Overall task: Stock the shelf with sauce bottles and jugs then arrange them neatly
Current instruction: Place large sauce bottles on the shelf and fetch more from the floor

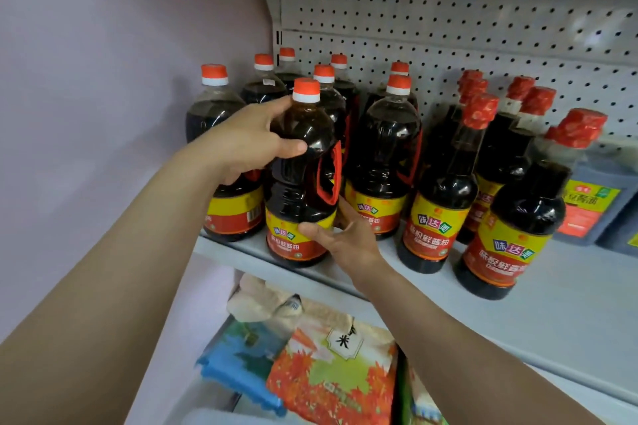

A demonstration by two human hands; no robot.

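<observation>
A person's left hand (248, 138) wraps its fingers (291, 145) around the shoulder of a handled soy sauce jug (300, 179) standing at the front edge of a grey shelf (569, 314), while the right hand (345, 235) clasps the jug's yellow-and-red label from the right, thumb across the front. Matching orange-capped jugs (386, 155) stand in rows behind and beside it. To the right stand slimmer soy sauce bottles (445, 190) with red foil caps, before a white pegboard (483, 21). Printed bags (331, 366) lie on the level below.
</observation>
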